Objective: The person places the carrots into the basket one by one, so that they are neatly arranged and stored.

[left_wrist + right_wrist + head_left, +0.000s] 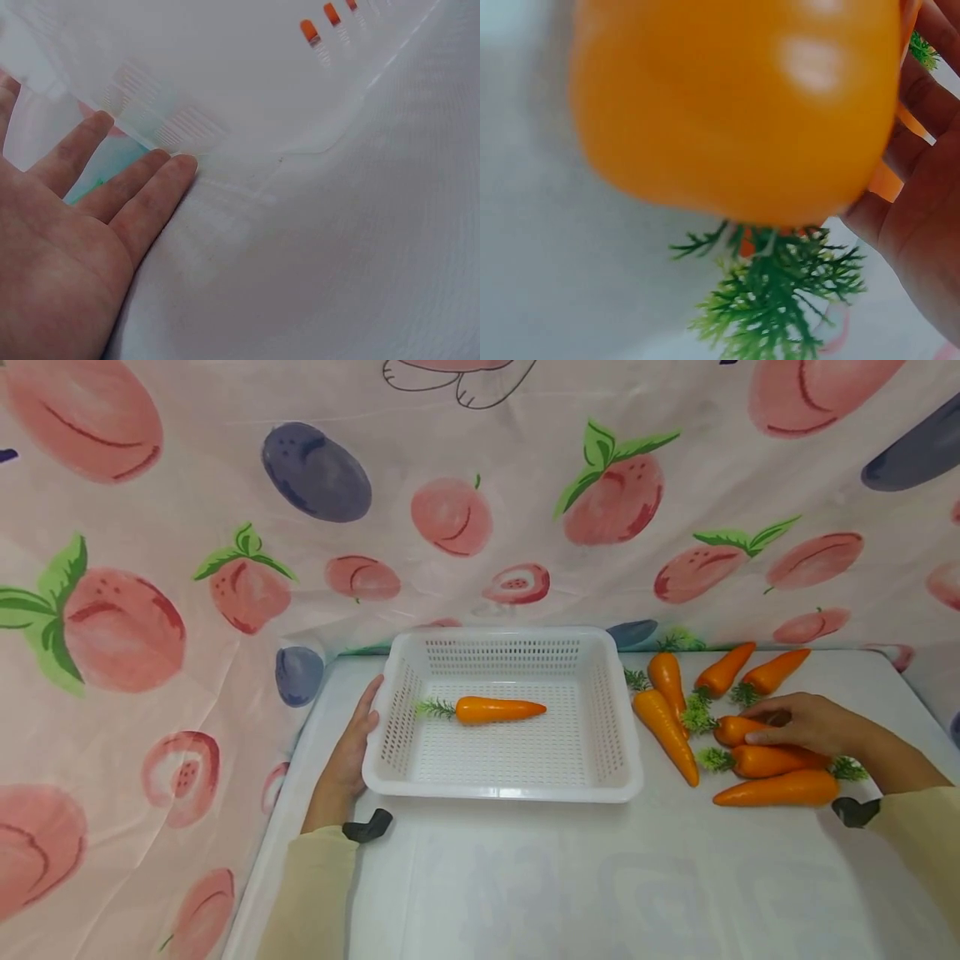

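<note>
A white plastic basket [498, 781] with slotted walls stands in the middle of the table, with one orange carrot [498, 710] lying inside, its green top to the left. My left hand [351, 752] rests against the basket's left side; in the left wrist view its extended fingers [154, 191] are at the basket wall. At the right, my right hand [813, 724] reaches over the carrot pile, its thumb and fingers pinching a carrot [731, 731] whose green top points left. The right wrist view is mostly filled by another carrot [735, 112] close to the camera.
Several more carrots lie around the right hand, including one beside the basket's right wall [663, 735], one directly below the held one [772, 762] and one nearest me [780, 789]. A fruit-print cloth [480, 452] hangs behind the white table [525, 885].
</note>
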A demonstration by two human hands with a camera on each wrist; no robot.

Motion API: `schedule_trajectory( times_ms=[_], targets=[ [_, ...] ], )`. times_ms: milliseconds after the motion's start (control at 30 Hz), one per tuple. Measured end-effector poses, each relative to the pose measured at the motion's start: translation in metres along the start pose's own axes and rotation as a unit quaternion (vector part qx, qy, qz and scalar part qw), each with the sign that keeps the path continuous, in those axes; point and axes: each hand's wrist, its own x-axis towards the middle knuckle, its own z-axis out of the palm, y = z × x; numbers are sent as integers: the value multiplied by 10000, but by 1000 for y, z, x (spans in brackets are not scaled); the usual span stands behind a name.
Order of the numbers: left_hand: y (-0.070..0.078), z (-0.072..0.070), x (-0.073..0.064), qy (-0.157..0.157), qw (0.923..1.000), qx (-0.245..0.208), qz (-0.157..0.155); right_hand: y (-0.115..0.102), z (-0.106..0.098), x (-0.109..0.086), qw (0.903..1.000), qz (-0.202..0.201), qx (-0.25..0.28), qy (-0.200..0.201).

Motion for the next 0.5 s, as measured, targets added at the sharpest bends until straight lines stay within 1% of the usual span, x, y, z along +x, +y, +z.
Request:
schedule_trajectory(
  times_ms=[200, 367, 500],
  targets=[
    [1, 1, 0, -1, 10000, -37, -7, -3, -2, -1, 9996, -266, 34, 8],
    [2, 2, 0, 42, 10000, -85, 4, -6, -4, -1, 9994, -335, -9, -19],
    [3, 2, -1, 83, 9999, -62, -17, -11, -6, -4, 9993, -373, 15, 38]
  ],
)
